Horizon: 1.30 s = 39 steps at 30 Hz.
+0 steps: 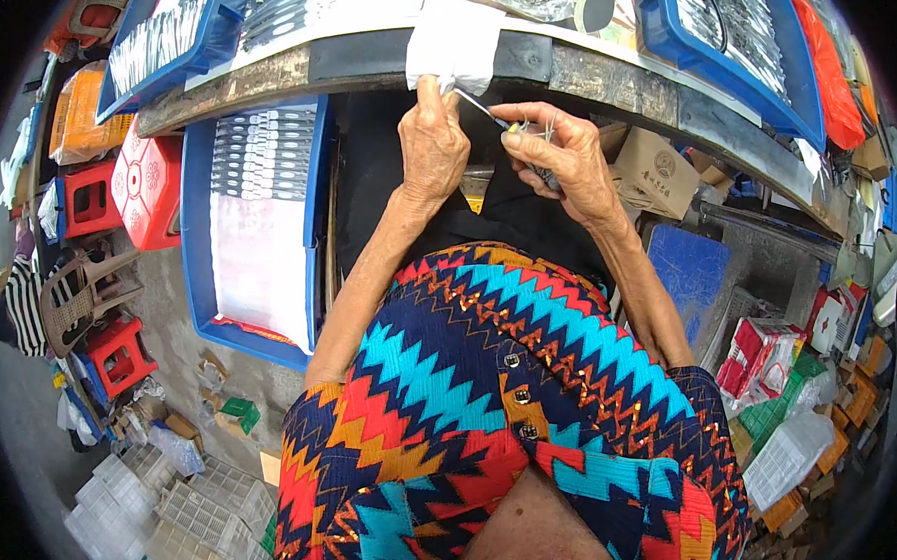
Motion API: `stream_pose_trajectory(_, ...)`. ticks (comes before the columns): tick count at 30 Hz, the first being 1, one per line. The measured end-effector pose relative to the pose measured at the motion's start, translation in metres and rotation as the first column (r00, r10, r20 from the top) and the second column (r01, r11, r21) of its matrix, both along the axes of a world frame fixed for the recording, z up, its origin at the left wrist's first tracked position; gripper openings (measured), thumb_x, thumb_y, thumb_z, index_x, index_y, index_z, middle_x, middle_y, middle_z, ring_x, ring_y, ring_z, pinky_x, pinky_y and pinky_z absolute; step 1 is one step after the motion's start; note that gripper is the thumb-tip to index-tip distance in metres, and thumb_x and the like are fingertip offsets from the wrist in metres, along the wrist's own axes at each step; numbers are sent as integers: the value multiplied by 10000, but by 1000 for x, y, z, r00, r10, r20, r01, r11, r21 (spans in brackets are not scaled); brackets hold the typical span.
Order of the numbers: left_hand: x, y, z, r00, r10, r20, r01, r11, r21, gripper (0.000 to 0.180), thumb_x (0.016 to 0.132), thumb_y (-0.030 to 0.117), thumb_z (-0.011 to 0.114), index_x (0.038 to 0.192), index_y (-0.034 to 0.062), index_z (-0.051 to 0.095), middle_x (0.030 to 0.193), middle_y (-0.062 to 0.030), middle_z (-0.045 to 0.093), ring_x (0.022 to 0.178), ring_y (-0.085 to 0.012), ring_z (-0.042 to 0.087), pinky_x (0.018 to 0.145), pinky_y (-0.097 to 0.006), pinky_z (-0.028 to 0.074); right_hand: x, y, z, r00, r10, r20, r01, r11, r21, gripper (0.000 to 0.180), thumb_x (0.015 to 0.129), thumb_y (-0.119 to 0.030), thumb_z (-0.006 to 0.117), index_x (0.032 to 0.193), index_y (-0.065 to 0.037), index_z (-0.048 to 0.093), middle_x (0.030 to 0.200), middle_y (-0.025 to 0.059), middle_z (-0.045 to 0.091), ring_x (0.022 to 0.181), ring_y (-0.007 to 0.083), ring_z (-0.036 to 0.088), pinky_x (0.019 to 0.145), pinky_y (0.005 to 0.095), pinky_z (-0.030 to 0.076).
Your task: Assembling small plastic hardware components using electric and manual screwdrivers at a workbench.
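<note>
Left hand: the left hand is by the worktop edge, fingertips at the white cloth; I cannot tell what its grip has.
Right hand: the right hand has its grip closed around a thin stick, with a bunch of thin shiny bits tucked in the palm.
Thin stick: it slants between the two hands, its far end close to the left fingertips.
White cloth: it hangs over the worktop's front edge.
Up top: one blue tray sits left and another blue tray right, both full of shiny things.
Down left: a lower blue tray has rows of shiny things and a pale sheet.
</note>
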<state>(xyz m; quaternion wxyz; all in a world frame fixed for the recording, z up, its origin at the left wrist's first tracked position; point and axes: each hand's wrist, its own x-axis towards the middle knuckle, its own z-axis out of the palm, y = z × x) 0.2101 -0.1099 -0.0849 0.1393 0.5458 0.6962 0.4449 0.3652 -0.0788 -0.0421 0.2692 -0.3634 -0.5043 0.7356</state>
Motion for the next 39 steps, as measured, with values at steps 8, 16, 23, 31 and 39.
stream_pose_trajectory(8,-2,0,1,999,-27,26,26,999,47,101,894,78,414,850,-12,400,563,-158,489,499,-281,546,431,-350,370,-1,6,-12,1000,3,14,-4,997,83,286,797,-162,625,1053,-40,592,613,-31,515,457,10,425,366,148,287)
stream_pose_trajectory(16,-2,0,3,996,-33,85,33,999,6,96,845,35,458,869,-27,388,607,-260,510,628,-445,542,486,-464,395,-2,6,-14,997,31,73,-45,980,194,263,793,-175,639,1034,-73,614,588,-55,501,481,1,400,401,152,296)
stream_pose_trajectory(23,-1,0,2,998,-21,54,21,1000,4,96,845,39,457,863,-30,392,611,-261,511,628,-446,542,488,-463,401,1,10,-10,988,50,145,-79,975,206,260,784,-162,639,1027,-72,616,623,-46,527,529,19,440,443,179,353)
stream_pose_trajectory(31,-2,0,-3,1000,-9,-24,11,997,83,106,885,89,434,893,-17,423,556,-177,502,508,-336,552,431,-380,386,-5,7,-2,931,-161,327,-224,454,862,243,749,-86,597,992,-84,592,747,119,563,648,251,594,556,324,482)
stream_pose_trajectory(39,-1,1,2,1000,-28,-5,28,998,62,144,800,-8,473,919,-52,404,659,-269,534,644,-432,564,494,-444,453,-8,3,9,757,-434,488,-564,-59,824,290,704,-130,571,990,-86,584,710,44,487,611,147,548,436,256,416)
